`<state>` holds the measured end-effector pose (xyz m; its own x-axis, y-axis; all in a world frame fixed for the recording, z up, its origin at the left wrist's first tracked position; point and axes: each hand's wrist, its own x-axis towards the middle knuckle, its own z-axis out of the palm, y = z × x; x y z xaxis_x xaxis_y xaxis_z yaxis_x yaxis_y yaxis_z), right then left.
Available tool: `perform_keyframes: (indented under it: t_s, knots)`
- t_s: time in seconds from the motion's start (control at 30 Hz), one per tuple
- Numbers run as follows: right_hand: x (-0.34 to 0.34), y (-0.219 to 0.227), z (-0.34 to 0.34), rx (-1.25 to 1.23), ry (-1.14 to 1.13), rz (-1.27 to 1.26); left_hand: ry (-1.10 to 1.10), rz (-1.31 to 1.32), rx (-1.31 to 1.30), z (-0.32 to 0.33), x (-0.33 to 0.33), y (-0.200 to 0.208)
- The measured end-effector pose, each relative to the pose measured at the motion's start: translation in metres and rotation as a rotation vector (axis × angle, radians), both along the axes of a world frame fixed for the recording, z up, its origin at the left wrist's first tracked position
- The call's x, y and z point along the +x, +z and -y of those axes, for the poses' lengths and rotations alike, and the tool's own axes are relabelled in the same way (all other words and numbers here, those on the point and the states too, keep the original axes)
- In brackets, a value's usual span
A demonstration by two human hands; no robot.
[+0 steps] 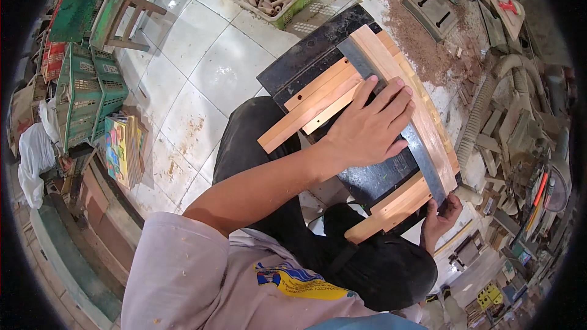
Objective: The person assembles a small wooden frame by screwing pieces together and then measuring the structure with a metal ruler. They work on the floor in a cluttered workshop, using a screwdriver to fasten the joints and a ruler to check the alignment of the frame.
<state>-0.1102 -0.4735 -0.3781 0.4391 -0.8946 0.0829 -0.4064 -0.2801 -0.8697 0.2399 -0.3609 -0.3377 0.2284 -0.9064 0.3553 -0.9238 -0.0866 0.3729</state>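
Fingers spread, my left hand (370, 122) lies flat across a grey metal ruler (422, 156) and the pale wooden strip (433, 140) alongside it. At the ruler's near end, my right hand (441, 220) has its thumb and fingers closed about the tip; part of this hand is hidden. Under the ruler, wooden bars with dark drilled holes form a frame. Two crossbars stick out to the left at the far end (324, 88), and another pair (394, 208) at the near end. This frame rests on a black bench (373, 180) in front of my knees.
A green plastic basket (290, 15) of short wooden dowels stands beyond the bench. Green crates (92, 91) and a stack of books (125, 146) are on the left. Sawdust (422, 49), a ridged hose (480, 119) and wood offcuts (501, 128) lie at the right.
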Motion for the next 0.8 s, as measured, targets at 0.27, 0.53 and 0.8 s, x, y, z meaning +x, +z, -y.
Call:
perform_keyframes:
  t_s: [0.27,0.53,0.8]
  knots:
    - [0.003,0.002,-0.005,0.012,-0.033,-0.037,-0.004,-0.003,-0.001,-0.001,-0.001,0.0]
    - [0.011,0.003,-0.002,-0.11,-0.009,-0.093,-0.007,-0.013,0.048,0.009,-0.004,-0.001]
    - [0.016,0.035,0.02,-0.32,-0.048,0.004,0.012,0.099,-0.003,0.013,-0.012,-0.004]
